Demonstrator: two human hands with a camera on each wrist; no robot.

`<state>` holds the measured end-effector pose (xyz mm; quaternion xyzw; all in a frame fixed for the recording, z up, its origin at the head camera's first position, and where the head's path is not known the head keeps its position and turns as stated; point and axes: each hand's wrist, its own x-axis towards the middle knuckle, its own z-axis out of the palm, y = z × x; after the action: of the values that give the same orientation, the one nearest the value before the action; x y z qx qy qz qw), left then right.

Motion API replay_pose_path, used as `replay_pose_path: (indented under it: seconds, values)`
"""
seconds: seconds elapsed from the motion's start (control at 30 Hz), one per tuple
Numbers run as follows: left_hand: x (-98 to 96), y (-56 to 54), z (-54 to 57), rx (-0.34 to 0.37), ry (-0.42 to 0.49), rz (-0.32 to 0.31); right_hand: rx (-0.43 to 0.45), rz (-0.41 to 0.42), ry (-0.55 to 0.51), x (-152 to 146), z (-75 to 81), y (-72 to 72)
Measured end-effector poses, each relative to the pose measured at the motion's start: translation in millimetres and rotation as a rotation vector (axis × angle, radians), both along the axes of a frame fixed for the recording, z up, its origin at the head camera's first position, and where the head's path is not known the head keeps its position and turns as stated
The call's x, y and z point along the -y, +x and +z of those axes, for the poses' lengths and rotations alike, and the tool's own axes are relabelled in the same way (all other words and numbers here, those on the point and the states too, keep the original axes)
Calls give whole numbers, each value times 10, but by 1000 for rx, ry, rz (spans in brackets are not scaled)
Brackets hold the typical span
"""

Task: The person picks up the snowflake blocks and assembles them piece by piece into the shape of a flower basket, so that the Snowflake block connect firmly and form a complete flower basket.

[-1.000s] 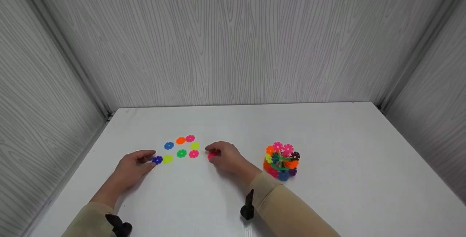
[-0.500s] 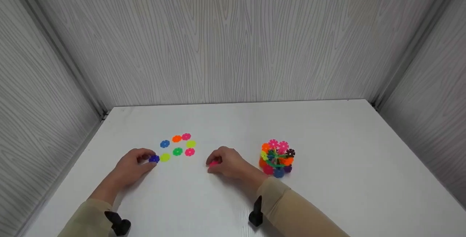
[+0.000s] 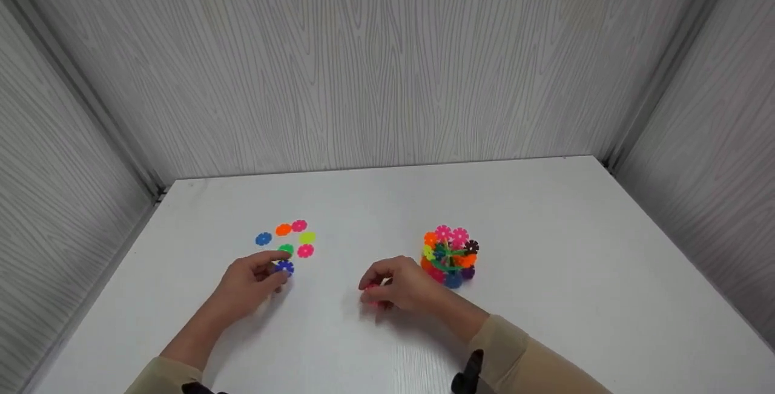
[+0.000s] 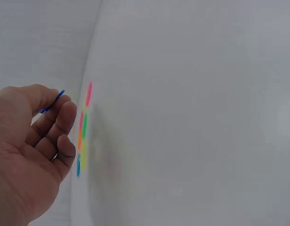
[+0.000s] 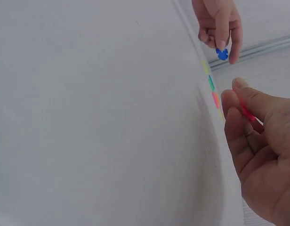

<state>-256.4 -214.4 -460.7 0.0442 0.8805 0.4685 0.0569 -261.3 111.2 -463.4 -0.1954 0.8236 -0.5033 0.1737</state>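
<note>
My left hand pinches a dark blue flower-shaped disc, lifted off the table. A pink disc is held between the thumb and fingertips of my right hand, which mostly cover it in the head view. Behind the left hand lie several loose discs: a green disc partly covered by its fingers, a pink one, a yellow disc, an orange disc, another pink one and a lighter blue disc. A second yellow disc shows in the left wrist view, mostly hidden from the head view.
Just beyond the right hand stands a multicoloured cluster of joined discs, with green pieces in its middle. The white table is bounded by grey wood-grain panels at the back and both sides.
My left hand has picked up the dark blue disc and moved right with it, over the near yellow disc. The right hand has drawn the pink disc nearer and raised it off the table.
</note>
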Motion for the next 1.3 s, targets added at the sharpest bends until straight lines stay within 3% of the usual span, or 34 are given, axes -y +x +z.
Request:
replay_pose_path:
  seconds: [0.27, 0.47, 0.77, 1.07, 1.3]
  values:
    - [-915, 253, 95, -32, 234, -233, 113, -56, -252, -472, 139, 359]
    - [-1247, 483, 38, -28, 316, -332, 135, -134, -339, -646, 115, 560]
    - [-1440, 659, -53, -39, 334, -349, 109, -174, -275, -752, -10, 672]
    - [-1461, 668, -74, -7, 367, -343, 112, -168, -280, -740, -65, 698]
    - [-1441, 691, -96, -69, 347, -342, 100, -156, -277, -726, -71, 695]
